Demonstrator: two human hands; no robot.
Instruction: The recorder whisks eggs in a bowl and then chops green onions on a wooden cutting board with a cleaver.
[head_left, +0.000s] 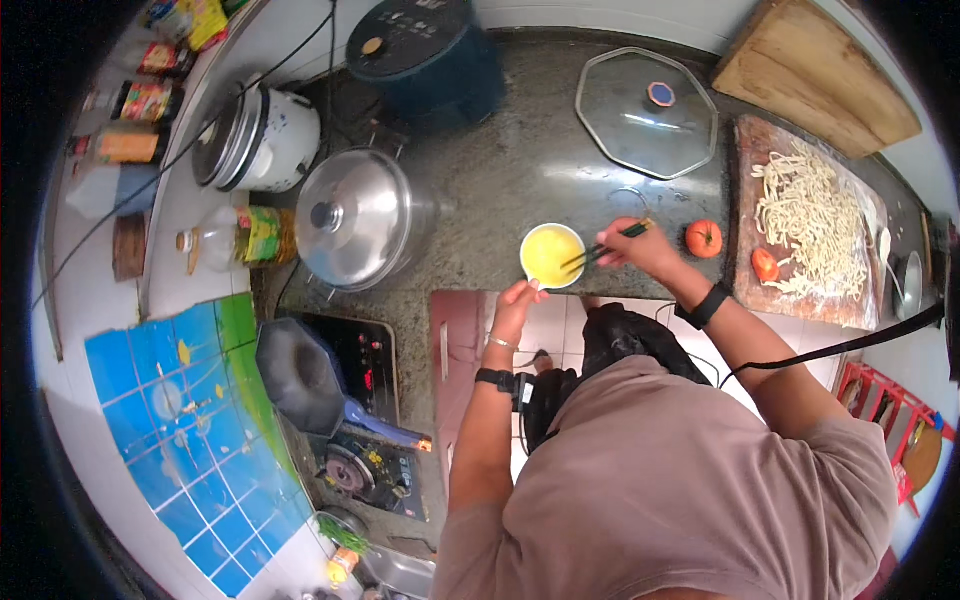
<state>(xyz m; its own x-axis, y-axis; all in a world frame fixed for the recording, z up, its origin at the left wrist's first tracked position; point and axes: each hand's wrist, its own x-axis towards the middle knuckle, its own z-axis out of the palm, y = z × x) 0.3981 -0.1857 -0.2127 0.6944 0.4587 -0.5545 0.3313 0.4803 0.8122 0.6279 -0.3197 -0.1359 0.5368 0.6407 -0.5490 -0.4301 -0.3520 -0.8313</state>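
My left hand (516, 304) grips the rim or handle of a small white bowl (527, 279) at the counter's front edge. Yellow liquid, like beaten egg (547, 251), fills much of the bowl. Dark chopsticks (592, 257) are held in my right hand (636, 244), their tips in the yellow liquid. To the right of that hand lies a whole tomato (703, 238) on the counter. Farther right, a floured wooden board (750, 289) carries a heap of fresh noodles (814, 217) and a smaller tomato piece (765, 265).
Behind the bowl lies an octagonal glass lid (637, 127). A lidded steel pot (356, 217), an oil bottle (244, 236) and a dark bucket (427, 67) stand to the left. Nearer are an octagonal pan (300, 375) on an induction cooker (375, 360) and a gas burner (349, 472).
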